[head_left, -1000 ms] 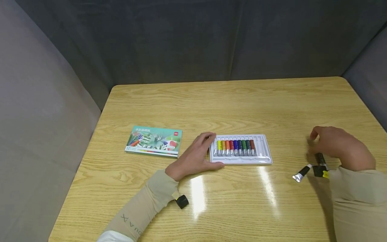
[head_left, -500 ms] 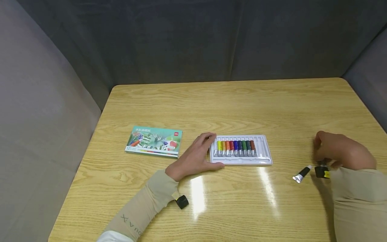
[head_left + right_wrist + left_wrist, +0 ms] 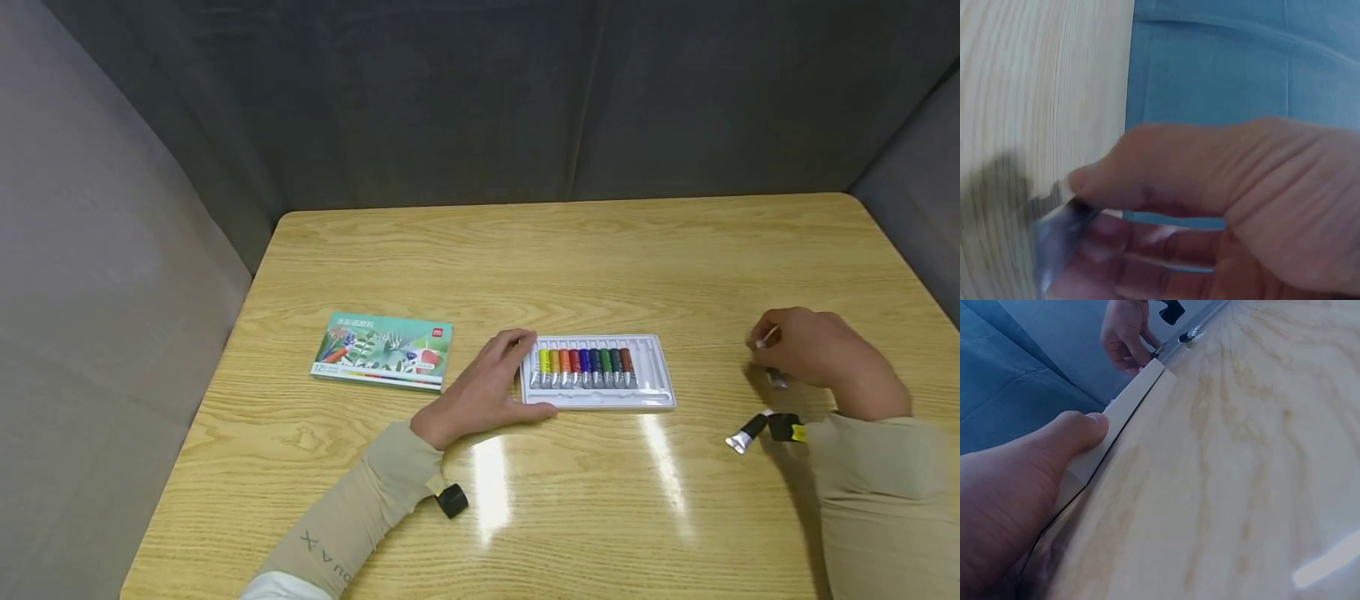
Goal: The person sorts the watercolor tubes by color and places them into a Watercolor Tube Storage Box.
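Note:
My left hand (image 3: 483, 392) holds the left end of a white plastic paint tray (image 3: 600, 400), thumb along its near edge and fingers at the far corner. In the left wrist view, the thumb (image 3: 1085, 428) presses the side of the tray (image 3: 1125, 403). Several coloured paint tubes (image 3: 585, 368) lie side by side in the tray, with bare slots at its right end. My right hand (image 3: 836, 354), right of the tray, pinches a paint tube (image 3: 777, 379). Its silvery crimped end (image 3: 1054, 250) shows blurred in the right wrist view; the fingers hide much of it.
A black-and-silver paint tube (image 3: 748, 432) lies on the wooden table (image 3: 570, 275) below the right hand. A flat green paint box (image 3: 382, 350) with plant pictures lies left of the left hand. Dark curtains (image 3: 465, 100) stand behind the table.
My right hand has come down on the dark tube lying at the right, gripped it, and moved left and away with it. The left hand and the tray stay put.

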### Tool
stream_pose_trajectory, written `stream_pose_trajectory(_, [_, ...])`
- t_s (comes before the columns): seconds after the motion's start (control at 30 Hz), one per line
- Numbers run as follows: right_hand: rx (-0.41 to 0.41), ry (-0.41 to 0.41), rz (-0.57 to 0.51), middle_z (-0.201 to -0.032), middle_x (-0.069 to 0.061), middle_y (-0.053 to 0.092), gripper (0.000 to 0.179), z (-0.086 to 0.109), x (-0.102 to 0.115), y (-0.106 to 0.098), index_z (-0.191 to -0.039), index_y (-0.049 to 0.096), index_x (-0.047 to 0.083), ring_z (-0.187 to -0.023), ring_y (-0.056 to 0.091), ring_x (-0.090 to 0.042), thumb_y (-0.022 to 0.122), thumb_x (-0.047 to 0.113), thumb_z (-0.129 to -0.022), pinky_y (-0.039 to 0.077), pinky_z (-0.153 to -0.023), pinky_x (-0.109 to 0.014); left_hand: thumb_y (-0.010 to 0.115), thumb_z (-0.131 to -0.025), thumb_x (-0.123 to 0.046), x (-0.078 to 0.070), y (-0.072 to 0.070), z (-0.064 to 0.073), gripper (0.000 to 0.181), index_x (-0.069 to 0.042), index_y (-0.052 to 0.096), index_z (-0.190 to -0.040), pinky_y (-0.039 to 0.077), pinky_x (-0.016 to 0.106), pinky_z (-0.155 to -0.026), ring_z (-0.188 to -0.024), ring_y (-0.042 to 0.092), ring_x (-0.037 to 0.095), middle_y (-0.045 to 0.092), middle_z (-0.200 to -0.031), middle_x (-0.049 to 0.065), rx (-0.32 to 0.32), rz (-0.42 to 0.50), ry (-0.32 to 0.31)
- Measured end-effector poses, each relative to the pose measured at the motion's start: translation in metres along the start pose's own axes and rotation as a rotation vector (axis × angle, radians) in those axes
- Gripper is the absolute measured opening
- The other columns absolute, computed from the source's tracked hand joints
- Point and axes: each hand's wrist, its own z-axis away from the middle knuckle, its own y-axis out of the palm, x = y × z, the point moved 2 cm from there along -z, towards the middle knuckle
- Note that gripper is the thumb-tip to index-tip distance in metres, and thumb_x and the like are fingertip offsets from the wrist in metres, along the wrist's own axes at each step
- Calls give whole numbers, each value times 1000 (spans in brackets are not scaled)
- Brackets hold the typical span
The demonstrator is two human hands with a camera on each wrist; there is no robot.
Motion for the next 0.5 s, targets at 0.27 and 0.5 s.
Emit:
stream_pose_trajectory(0.27, [-110,26,-51,-109,-28,69,37,-5,25,3,-117,63,-7,-89,64,-35,65,24,-96,46,-67,-32,76,-85,-62,0,-1,1,106,-12,27,-165,39,40,-124,-151,37,21,31,-165,4,8,15,-3])
stream_pose_trajectory(0.5, [-196,-28,-65,-112,-29,71,37,-9,50,10,-120,64,-6,-93,68,-38,65,23,-97,52,-74,-45,76,-85,-63,-1,-2,2,106,-12,27,-165,39,39,-124,-152,37,21,31,-166,4,10,11,-6])
